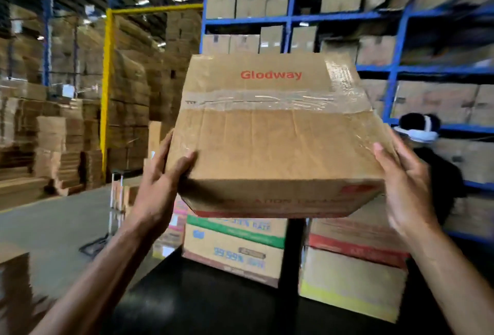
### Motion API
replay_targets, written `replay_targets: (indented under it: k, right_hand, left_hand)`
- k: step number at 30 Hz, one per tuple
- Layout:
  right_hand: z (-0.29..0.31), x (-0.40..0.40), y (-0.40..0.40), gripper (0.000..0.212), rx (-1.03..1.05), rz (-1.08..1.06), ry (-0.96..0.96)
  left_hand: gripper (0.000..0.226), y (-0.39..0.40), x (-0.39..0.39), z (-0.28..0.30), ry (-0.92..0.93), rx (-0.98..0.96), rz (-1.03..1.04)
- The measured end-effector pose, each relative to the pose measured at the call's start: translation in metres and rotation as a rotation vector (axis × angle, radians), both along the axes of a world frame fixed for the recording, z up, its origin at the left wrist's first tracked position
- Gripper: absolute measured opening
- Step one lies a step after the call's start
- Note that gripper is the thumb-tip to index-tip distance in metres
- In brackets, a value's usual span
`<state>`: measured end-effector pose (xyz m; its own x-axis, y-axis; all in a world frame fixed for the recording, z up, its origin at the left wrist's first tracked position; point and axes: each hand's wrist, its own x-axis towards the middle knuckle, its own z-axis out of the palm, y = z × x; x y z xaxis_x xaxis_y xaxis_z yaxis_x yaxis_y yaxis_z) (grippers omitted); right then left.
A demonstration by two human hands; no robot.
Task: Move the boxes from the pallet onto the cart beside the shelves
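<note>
A taped brown cardboard box (275, 136) printed "Glodway" in red is held up in the air at chest height, tilted slightly. My left hand (160, 182) grips its left side and near edge. My right hand (406, 185) presses against its right side. Below it lies a black flat surface, the cart deck (213, 305). On the deck stand a box with green and blue print (235, 246) and, to its right, a box with red and yellow bands (355, 268). The held box hides what stands behind it.
Blue shelves (294, 18) full of cartons rise straight ahead and to the right. Another person (425, 147) in dark clothes stands at the right by the shelves. Tall stacks of flat cardboard (69, 126) and a yellow post (107, 88) fill the left. Grey floor (53, 227) lies to the left.
</note>
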<state>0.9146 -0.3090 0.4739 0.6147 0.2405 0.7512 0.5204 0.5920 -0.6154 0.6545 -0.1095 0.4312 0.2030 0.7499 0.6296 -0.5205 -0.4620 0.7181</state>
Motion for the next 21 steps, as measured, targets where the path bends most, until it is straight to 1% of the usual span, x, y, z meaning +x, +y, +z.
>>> replay_targets:
  k: [1, 2, 4, 5, 9, 11, 12, 15, 18, 21]
  right_hand:
    - [0.001, 0.020, -0.015, 0.072, 0.012, -0.035, 0.008]
    - [0.001, 0.038, -0.028, 0.067, 0.022, -0.065, 0.017]
    - [0.005, 0.073, -0.049, 0.047, 0.024, -0.131, 0.029]
    - [0.006, 0.090, -0.056, 0.042, 0.021, -0.165, 0.035]
    - [0.007, 0.157, -0.077, 0.044, -0.017, -0.268, 0.043]
    - [0.006, 0.187, -0.079, 0.060, -0.028, -0.289, 0.057]
    - [0.005, 0.202, -0.077, 0.065, -0.030, -0.300, 0.068]
    - [0.006, 0.251, -0.063, 0.049, -0.036, -0.321, 0.083]
    - [0.014, 0.302, -0.044, 0.045, -0.050, -0.345, 0.123]
    - [0.021, 0.344, -0.024, 0.044, -0.054, -0.363, 0.187]
  left_hand:
    - [0.055, -0.007, 0.027, 0.004, 0.009, 0.015, -0.041]
    - [0.054, -0.011, 0.052, 0.006, 0.016, 0.024, -0.088]
    - [0.054, -0.018, 0.101, 0.011, 0.036, 0.034, -0.153]
    - [0.054, -0.020, 0.120, 0.014, 0.048, 0.044, -0.171]
    - [0.054, -0.019, 0.207, 0.018, 0.063, 0.052, -0.247]
    - [0.057, -0.012, 0.244, 0.019, 0.083, 0.047, -0.294]
    - [0.058, -0.005, 0.264, 0.018, 0.088, 0.044, -0.311]
    - [0.056, 0.018, 0.321, 0.020, 0.096, 0.034, -0.346]
    - [0.041, 0.042, 0.378, 0.028, 0.114, 0.036, -0.379]
    - [0.032, 0.064, 0.424, 0.034, 0.151, 0.042, -0.423]
